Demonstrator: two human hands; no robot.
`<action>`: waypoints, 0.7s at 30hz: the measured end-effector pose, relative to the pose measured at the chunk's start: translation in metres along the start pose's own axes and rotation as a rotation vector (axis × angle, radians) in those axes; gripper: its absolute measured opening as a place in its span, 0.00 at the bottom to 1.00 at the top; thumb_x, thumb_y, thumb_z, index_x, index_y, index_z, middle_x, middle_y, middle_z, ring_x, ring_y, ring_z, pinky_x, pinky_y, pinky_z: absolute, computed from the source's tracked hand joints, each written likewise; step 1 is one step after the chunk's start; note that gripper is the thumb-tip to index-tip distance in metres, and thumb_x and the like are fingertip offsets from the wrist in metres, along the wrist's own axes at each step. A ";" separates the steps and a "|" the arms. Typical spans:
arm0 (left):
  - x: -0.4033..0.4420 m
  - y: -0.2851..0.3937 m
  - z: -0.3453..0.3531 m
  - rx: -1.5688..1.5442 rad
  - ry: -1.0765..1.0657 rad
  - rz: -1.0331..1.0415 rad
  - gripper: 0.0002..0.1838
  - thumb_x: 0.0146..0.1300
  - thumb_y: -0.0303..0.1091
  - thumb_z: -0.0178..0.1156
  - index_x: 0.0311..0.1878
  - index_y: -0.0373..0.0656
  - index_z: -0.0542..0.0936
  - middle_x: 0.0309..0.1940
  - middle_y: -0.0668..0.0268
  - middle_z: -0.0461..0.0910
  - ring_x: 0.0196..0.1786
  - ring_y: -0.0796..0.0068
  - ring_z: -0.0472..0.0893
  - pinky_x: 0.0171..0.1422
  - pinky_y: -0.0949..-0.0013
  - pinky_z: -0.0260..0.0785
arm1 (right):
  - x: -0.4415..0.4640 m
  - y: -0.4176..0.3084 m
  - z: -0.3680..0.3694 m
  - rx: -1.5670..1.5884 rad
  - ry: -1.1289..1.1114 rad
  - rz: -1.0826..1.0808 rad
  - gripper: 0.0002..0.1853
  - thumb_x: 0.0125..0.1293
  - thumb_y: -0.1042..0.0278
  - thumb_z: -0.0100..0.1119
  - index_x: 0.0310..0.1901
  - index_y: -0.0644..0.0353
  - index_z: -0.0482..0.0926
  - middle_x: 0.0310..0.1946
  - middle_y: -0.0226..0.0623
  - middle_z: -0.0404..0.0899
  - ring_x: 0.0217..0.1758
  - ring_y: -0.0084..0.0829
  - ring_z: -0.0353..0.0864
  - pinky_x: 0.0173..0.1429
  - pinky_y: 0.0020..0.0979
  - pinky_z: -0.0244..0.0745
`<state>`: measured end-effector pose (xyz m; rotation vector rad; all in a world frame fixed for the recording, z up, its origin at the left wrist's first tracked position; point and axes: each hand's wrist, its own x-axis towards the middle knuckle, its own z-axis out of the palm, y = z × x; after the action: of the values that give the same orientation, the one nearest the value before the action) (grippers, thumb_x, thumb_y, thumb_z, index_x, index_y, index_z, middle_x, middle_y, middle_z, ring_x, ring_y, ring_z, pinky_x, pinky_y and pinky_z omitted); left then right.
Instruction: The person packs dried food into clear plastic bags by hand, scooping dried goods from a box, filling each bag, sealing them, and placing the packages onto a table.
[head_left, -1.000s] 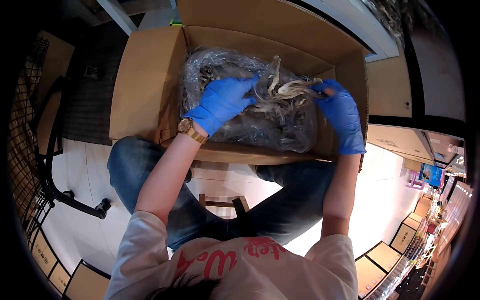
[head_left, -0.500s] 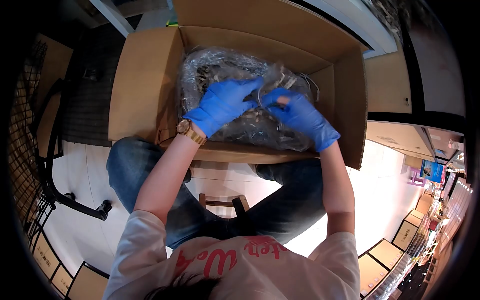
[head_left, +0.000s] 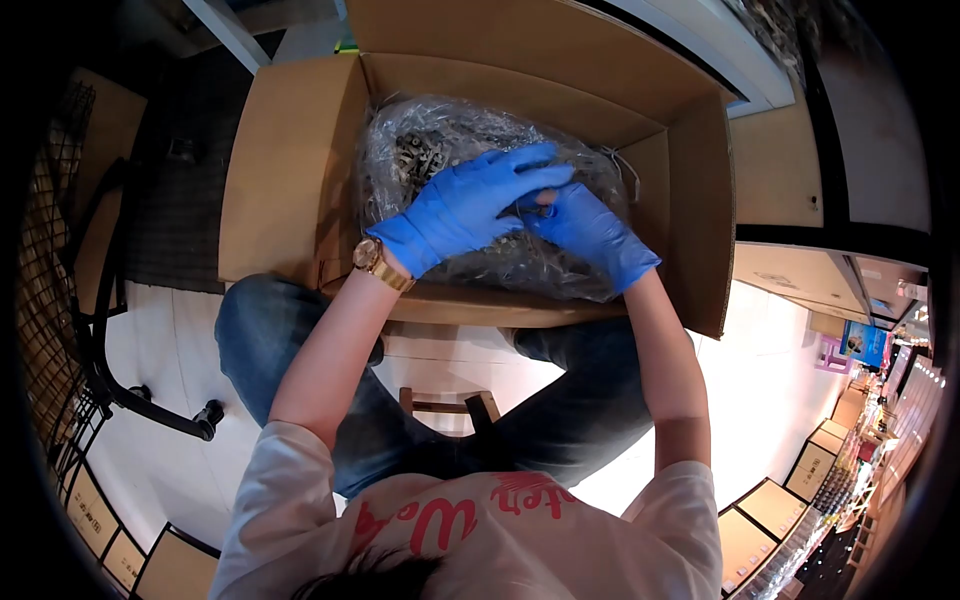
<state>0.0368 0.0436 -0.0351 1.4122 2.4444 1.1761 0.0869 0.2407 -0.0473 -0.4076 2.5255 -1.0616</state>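
The grip of the left hand (head_left: pixel 472 205) is partly open, its blue-gloved fingers extended over the middle of a clear plastic bag (head_left: pixel 480 272) and reaching across toward the right hand; whether anything is pinched beneath them cannot be told. The right hand (head_left: pixel 592 232), gloved in blue as well, has its fingers curled in, the tips meeting the left hand's fingers, with a small skin-toned patch showing near them; what it may hold is hidden. The bag lies crumpled under and around both hands, and dried, twisted pieces (head_left: pixel 420 155), grey and pale, show in it, most plainly beyond the left wrist. A thin pale strand (head_left: pixel 632 170) loops out beside the bag's right end. All of this sits inside an open cardboard box (head_left: pixel 290 170), its flaps folded outward at the left and far sides. A gold-coloured watch (head_left: pixel 380 262) circles the left wrist, just above the glove. The person's knees, in blue jeans (head_left: pixel 270 340), are at the near side of the box, and part of a wooden stool (head_left: pixel 440 407) shows between the legs. Farther left, a black wheeled frame (head_left: pixel 150 408) stands on the pale floor (head_left: pixel 185 345), near a dark ribbed mat (head_left: pixel 185 220).
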 end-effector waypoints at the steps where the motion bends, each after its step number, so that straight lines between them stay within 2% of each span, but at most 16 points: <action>1: 0.001 0.005 -0.004 0.004 -0.010 0.069 0.32 0.53 0.31 0.66 0.63 0.60 0.70 0.61 0.68 0.72 0.55 0.59 0.78 0.56 0.63 0.74 | 0.003 0.002 0.006 0.028 0.088 -0.008 0.11 0.61 0.69 0.60 0.44 0.60 0.79 0.38 0.52 0.80 0.37 0.49 0.80 0.45 0.37 0.75; 3: 0.000 0.011 -0.009 0.006 -0.023 0.142 0.29 0.52 0.30 0.66 0.59 0.56 0.73 0.60 0.69 0.73 0.54 0.60 0.78 0.57 0.64 0.73 | 0.005 0.000 0.011 0.057 0.178 -0.014 0.10 0.61 0.70 0.60 0.43 0.61 0.80 0.37 0.53 0.80 0.36 0.49 0.80 0.45 0.37 0.75; 5: -0.002 0.013 -0.014 -0.099 -0.189 -0.045 0.20 0.53 0.30 0.65 0.51 0.52 0.77 0.60 0.70 0.72 0.54 0.62 0.78 0.58 0.66 0.72 | 0.006 -0.005 0.009 -0.138 0.038 0.061 0.08 0.63 0.70 0.59 0.42 0.61 0.80 0.37 0.52 0.80 0.36 0.46 0.80 0.44 0.35 0.75; 6: -0.004 0.009 -0.012 -0.098 -0.189 -0.045 0.20 0.53 0.30 0.65 0.51 0.52 0.77 0.60 0.70 0.72 0.54 0.62 0.78 0.58 0.66 0.72 | 0.007 -0.002 0.009 -0.138 0.039 0.061 0.08 0.63 0.70 0.59 0.42 0.61 0.80 0.37 0.52 0.80 0.36 0.46 0.80 0.44 0.35 0.75; 8: -0.008 -0.001 -0.007 -0.059 -0.111 -0.044 0.18 0.53 0.31 0.65 0.49 0.53 0.78 0.54 0.69 0.76 0.50 0.64 0.79 0.53 0.65 0.74 | 0.009 0.009 0.009 -0.055 -0.011 0.082 0.10 0.65 0.69 0.58 0.46 0.60 0.80 0.35 0.50 0.81 0.37 0.37 0.82 0.46 0.33 0.75; 9: -0.008 -0.003 -0.009 -0.059 -0.110 -0.045 0.18 0.53 0.31 0.65 0.49 0.53 0.78 0.54 0.69 0.76 0.50 0.64 0.79 0.53 0.65 0.74 | 0.007 0.005 0.007 -0.056 -0.012 0.082 0.10 0.65 0.69 0.58 0.46 0.60 0.80 0.35 0.50 0.81 0.37 0.37 0.82 0.46 0.33 0.75; 11: -0.007 -0.008 -0.012 0.135 -0.166 -0.100 0.14 0.52 0.33 0.66 0.44 0.53 0.79 0.44 0.69 0.78 0.46 0.63 0.80 0.48 0.62 0.73 | 0.001 -0.005 0.000 0.238 -0.063 0.111 0.12 0.67 0.71 0.55 0.51 0.59 0.80 0.40 0.44 0.83 0.44 0.27 0.81 0.51 0.31 0.75; 12: -0.008 -0.013 -0.015 0.133 -0.164 -0.102 0.14 0.52 0.33 0.66 0.44 0.53 0.79 0.44 0.69 0.78 0.46 0.63 0.80 0.48 0.62 0.73 | -0.002 -0.012 -0.006 0.236 -0.066 0.111 0.12 0.67 0.71 0.55 0.51 0.59 0.80 0.40 0.44 0.83 0.44 0.27 0.81 0.51 0.31 0.75; 14: -0.013 -0.022 -0.025 0.216 -0.188 -0.210 0.09 0.53 0.34 0.65 0.39 0.52 0.81 0.36 0.68 0.77 0.43 0.63 0.79 0.46 0.60 0.72 | -0.008 -0.028 -0.023 0.520 -0.020 0.046 0.14 0.70 0.71 0.53 0.54 0.66 0.78 0.53 0.39 0.80 0.55 0.31 0.78 0.62 0.31 0.71; 17: -0.017 -0.018 -0.038 0.204 -0.116 -0.150 0.05 0.54 0.35 0.64 0.35 0.51 0.82 0.35 0.68 0.77 0.43 0.63 0.79 0.48 0.60 0.72 | -0.018 -0.030 -0.043 0.555 0.065 0.083 0.14 0.69 0.72 0.53 0.53 0.66 0.78 0.53 0.39 0.80 0.55 0.31 0.78 0.63 0.32 0.73; 18: -0.016 -0.016 -0.031 0.204 -0.104 -0.009 0.04 0.55 0.35 0.63 0.34 0.51 0.82 0.34 0.69 0.78 0.43 0.63 0.79 0.48 0.61 0.72 | -0.020 -0.024 -0.049 0.615 0.086 0.103 0.13 0.69 0.75 0.53 0.53 0.65 0.78 0.52 0.39 0.80 0.54 0.29 0.79 0.61 0.30 0.74; 21: -0.018 -0.012 -0.027 0.074 -0.188 -0.059 0.04 0.56 0.34 0.62 0.35 0.51 0.81 0.37 0.69 0.79 0.43 0.63 0.79 0.49 0.62 0.72 | -0.028 0.001 -0.064 0.610 0.145 0.137 0.12 0.68 0.76 0.53 0.52 0.65 0.79 0.52 0.39 0.80 0.52 0.28 0.79 0.60 0.30 0.74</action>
<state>0.0270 0.0113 -0.0296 1.3896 2.4032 0.9061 0.0833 0.2927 -0.0002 0.0152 2.1487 -1.7626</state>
